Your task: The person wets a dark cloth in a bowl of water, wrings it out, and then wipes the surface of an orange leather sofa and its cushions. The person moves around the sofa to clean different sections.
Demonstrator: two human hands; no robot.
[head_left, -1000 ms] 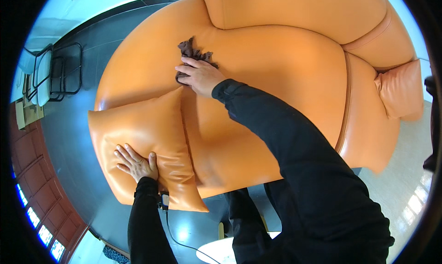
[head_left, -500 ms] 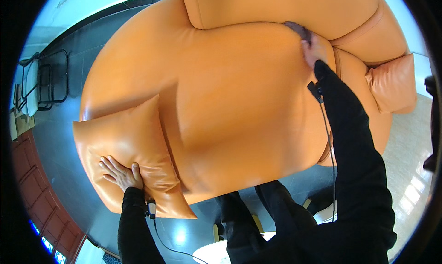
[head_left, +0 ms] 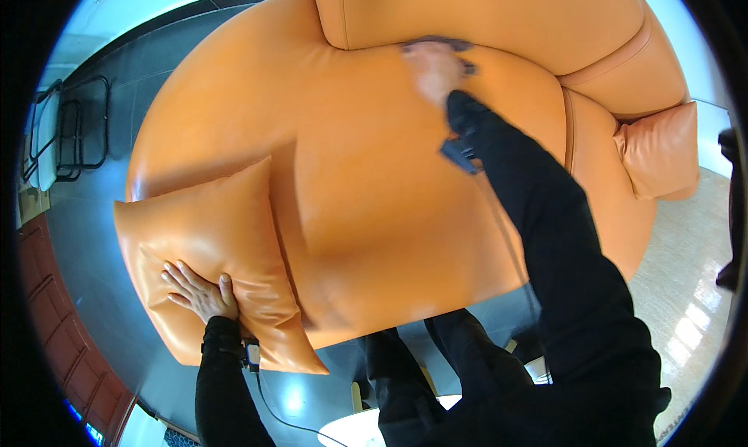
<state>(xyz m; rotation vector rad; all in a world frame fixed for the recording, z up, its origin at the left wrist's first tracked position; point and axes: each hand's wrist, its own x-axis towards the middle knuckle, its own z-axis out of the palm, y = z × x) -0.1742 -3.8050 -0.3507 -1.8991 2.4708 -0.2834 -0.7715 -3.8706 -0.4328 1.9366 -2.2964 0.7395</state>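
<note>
Right hand [head_left: 433,67] pressing dark crumpled cloth [head_left: 436,42] into seam between round orange leather sofa seat [head_left: 374,182] and backrest [head_left: 483,18]; finger state blurred, cannot tell. Left hand [head_left: 199,291] lying flat, fingers spread, on orange leather square cushion [head_left: 210,244]. Risk: cushion sliding off seat edge under leaning weight.

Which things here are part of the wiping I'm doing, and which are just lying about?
In use: right hand on dark cloth, orange sofa seat, left hand flat on orange cushion.
Lying about: second cushion, black metal rack.
</note>
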